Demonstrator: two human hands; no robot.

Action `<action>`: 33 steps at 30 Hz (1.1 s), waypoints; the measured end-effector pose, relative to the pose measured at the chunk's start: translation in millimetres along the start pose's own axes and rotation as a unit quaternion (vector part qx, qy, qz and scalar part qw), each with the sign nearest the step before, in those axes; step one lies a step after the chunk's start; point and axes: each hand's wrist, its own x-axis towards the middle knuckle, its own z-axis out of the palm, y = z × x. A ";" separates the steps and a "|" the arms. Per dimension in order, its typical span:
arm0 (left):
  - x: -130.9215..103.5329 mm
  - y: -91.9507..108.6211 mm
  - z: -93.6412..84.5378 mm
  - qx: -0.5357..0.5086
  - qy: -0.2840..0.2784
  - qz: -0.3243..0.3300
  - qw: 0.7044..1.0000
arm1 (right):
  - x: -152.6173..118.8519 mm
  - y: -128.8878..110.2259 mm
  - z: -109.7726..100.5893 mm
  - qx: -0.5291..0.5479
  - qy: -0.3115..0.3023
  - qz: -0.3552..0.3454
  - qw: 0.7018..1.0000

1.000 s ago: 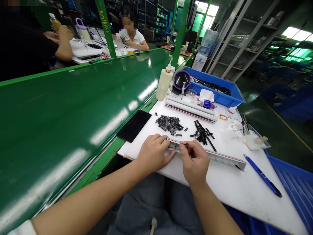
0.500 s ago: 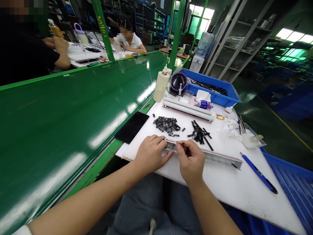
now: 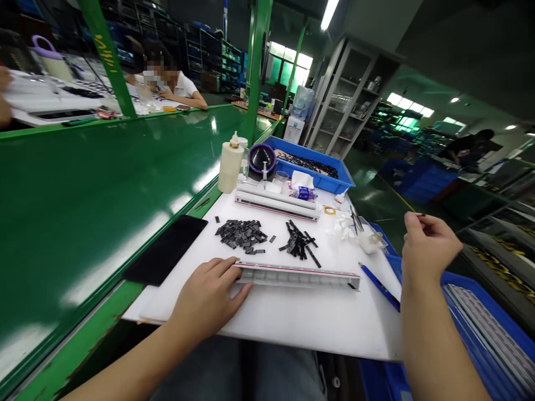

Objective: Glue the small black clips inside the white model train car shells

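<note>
My left hand (image 3: pixel 211 292) grips the left end of a long white channel-shaped strip (image 3: pixel 296 275) with a red line, its fingers behind and its thumb in front. My right hand (image 3: pixel 430 242) is raised past the table's right side, its fingers pinched together; a tiny dark thing shows at the fingertips, too small to name. Behind the strip lie a pile of small black pieces (image 3: pixel 242 234) and a heap of longer black strips (image 3: pixel 297 240). A blue pen (image 3: pixel 379 285) lies right of the white strip.
On the white table (image 3: pixel 309 320) stand a cream bottle (image 3: pixel 230 167) and a blue bin (image 3: pixel 311 164), behind another white strip (image 3: pixel 276 205). A black tablet-like panel (image 3: pixel 165 250) lies at the left edge. A blue crate (image 3: pixel 480 328) is at the right. A person (image 3: pixel 184 86) sits across the green conveyor (image 3: pixel 125 184).
My right hand has left the white strip and swung far out to the right and up. My left hand stays on the strip's end. The camera view has turned to the right.
</note>
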 end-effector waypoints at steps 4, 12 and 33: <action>1.5 -4.0 0.2 -0.005 0.009 0.017 1.000 | 38.0 50.2 2.8 -0.049 0.004 0.026 0.998; 2.3 -4.5 -2.2 -0.004 -0.005 0.022 1.000 | 31.9 75.3 4.4 -0.145 -0.020 0.016 0.989; 5.5 8.1 -16.9 -0.020 -0.102 -0.053 0.993 | -146.2 -28.9 -6.0 -0.148 -0.480 -0.291 0.814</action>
